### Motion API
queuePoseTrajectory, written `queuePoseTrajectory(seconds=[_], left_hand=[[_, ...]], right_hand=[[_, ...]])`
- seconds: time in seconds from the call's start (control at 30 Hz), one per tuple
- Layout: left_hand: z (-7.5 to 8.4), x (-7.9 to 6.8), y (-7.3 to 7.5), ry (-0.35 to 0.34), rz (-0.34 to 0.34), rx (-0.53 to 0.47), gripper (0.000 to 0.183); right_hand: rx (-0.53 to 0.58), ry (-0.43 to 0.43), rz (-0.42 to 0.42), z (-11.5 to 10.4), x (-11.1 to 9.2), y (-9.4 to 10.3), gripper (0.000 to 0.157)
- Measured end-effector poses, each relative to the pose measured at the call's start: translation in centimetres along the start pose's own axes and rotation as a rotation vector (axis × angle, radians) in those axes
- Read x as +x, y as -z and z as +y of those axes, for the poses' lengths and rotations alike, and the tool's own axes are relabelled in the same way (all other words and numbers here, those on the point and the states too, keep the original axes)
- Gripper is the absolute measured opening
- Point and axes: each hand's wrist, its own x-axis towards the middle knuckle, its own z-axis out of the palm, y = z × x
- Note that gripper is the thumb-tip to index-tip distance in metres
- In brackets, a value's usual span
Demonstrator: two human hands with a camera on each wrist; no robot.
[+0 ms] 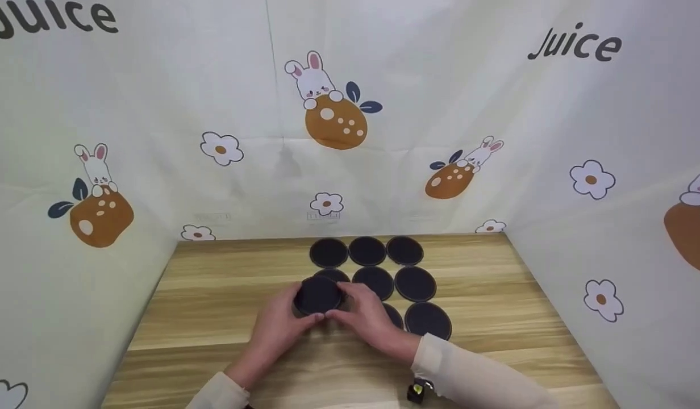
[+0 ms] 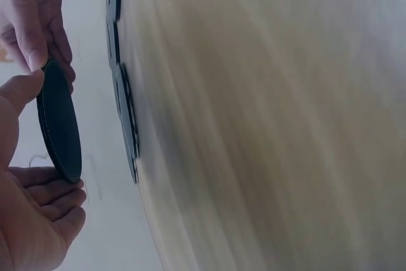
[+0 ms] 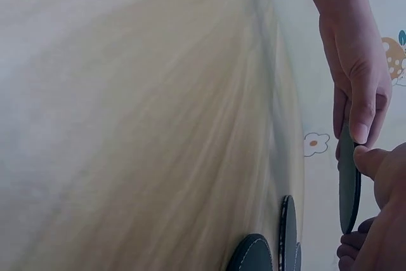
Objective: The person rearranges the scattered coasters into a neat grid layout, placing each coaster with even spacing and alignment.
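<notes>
Between both hands is a round black coaster [image 1: 319, 295] with a stitched rim, held up off the table. My left hand [image 1: 279, 318] grips its left edge, thumb at the near side and fingers along the far side. On the opposite edge, my right hand [image 1: 370, 315] pinches it the same way, the thumbs close together. The left wrist view shows the coaster [image 2: 60, 122] tilted, nearly edge-on. Behind it, matching coasters lie flat in rows; one middle-row coaster [image 1: 332, 275] is partly covered by the held one. A front-row coaster [image 1: 393, 318] is partly hidden by the right hand.
The back row of coasters [image 1: 367, 251] lies near the far edge of the wood-grain table [image 1: 213, 284]. Another coaster [image 1: 428, 321] sits beside the right sleeve [image 1: 480, 369]. A pale printed curtain [image 1: 248, 187] encloses the table at the back and both sides.
</notes>
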Motion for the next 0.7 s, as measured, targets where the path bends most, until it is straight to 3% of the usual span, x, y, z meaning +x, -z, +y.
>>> queuePoseTrajectory(seconds=[0.3, 0.7], left_hand=[[1.1, -0.9, -1.0, -0.005, -0.026, 0.030, 0.091], [1.7, -1.5, -2.0, -0.019, -0.040, 0.067, 0.089]], right_hand=[[-0.016, -0.013, -0.001, 0.3, -1.8, 0.7, 0.066], [-0.063, -0.027, -0.033, 1.0, -2.7, 1.3, 0.069]])
